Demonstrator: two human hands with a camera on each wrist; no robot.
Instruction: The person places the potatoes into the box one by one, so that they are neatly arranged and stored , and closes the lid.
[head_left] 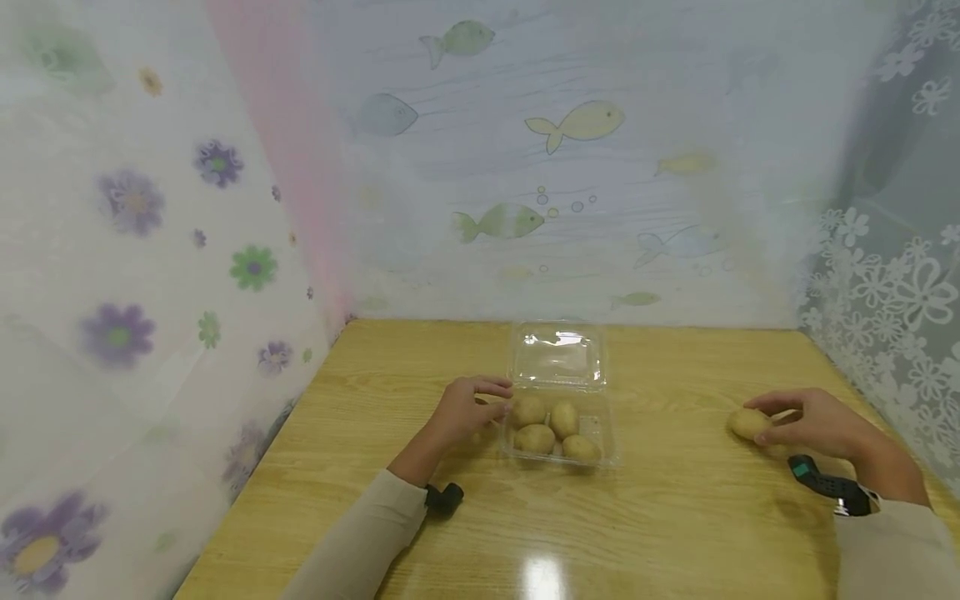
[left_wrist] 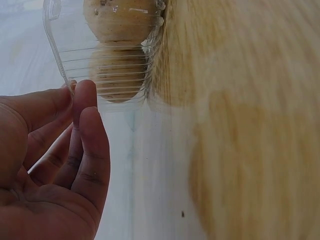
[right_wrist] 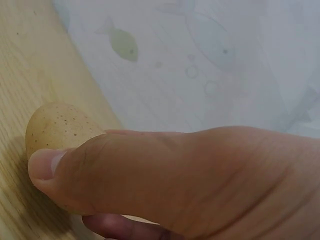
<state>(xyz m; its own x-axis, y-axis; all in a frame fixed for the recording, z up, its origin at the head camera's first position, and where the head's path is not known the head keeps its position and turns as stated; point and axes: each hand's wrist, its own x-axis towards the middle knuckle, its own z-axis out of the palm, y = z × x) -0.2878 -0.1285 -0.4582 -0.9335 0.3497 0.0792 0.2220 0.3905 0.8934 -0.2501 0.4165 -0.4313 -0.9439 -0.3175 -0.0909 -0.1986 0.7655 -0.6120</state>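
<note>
A clear plastic clamshell box [head_left: 611, 454] stands on the table with its lid [head_left: 558, 362] folded back, away from me. Several potatoes [head_left: 534, 439] lie in its base, with some bare room at the right side. My left hand [head_left: 468, 408] pinches the box's left rim between thumb and fingers; in the left wrist view the rim [left_wrist: 61, 65] runs down into the fingertips. Off to the right, my right hand [head_left: 813, 423] grips a single potato [head_left: 746, 423] close over the table. In the right wrist view the thumb lies across this speckled potato [right_wrist: 60, 125].
The wooden table [head_left: 675, 517] ends at a back sheet printed with fish [head_left: 592, 121]. Flowered sheets [head_left: 116, 333] hang along the left and right sides. Each wrist wears a black camera mount [head_left: 444, 500].
</note>
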